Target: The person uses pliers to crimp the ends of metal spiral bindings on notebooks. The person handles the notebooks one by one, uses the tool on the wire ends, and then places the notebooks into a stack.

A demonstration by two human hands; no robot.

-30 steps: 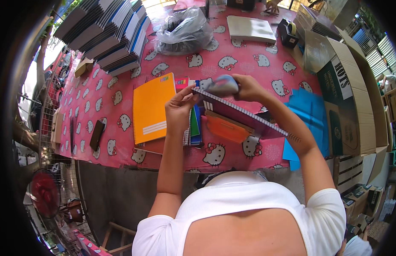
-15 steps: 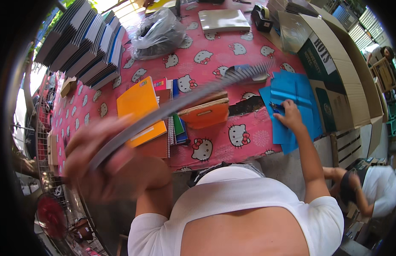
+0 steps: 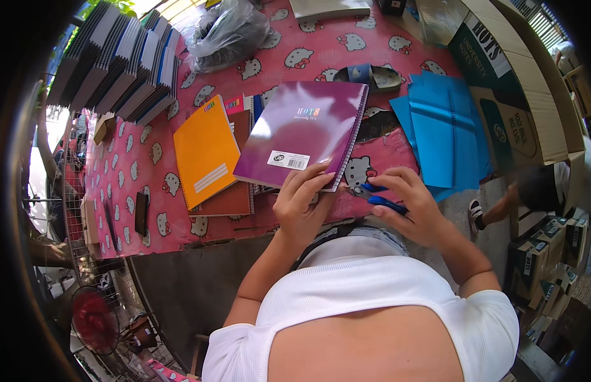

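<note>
Pink cartoon-cat oilcloth (image 3: pixel 149 191) is spread over the table, and its near edge is seen running from eight o'clock towards four o'clock. At ten o'clock a slanted row of spiral notebooks (image 3: pixel 117 60) is stacked on edge; the count cannot be told. At eight o'clock one dark flat object (image 3: pixel 141 213) is laid on bare cloth, with open room around it. One orange notebook (image 3: pixel 206 151) is laid on a brown one (image 3: pixel 235 191). At centre one purple spiral notebook (image 3: pixel 305 134) is laid flat, its long axis tilted from six towards one o'clock, its wire spine along the right edge. Its near edge is pressed by the left hand (image 3: pixel 302 207), fingers spread on the cover. At four o'clock blue-handled scissors (image 3: pixel 378 196) are pinched by the right hand (image 3: pixel 410 207), fingers curled. At two o'clock one pile of blue covers (image 3: pixel 445 130) is laid overhanging the table edge, beside cardboard boxes (image 3: pixel 518 108).
</note>
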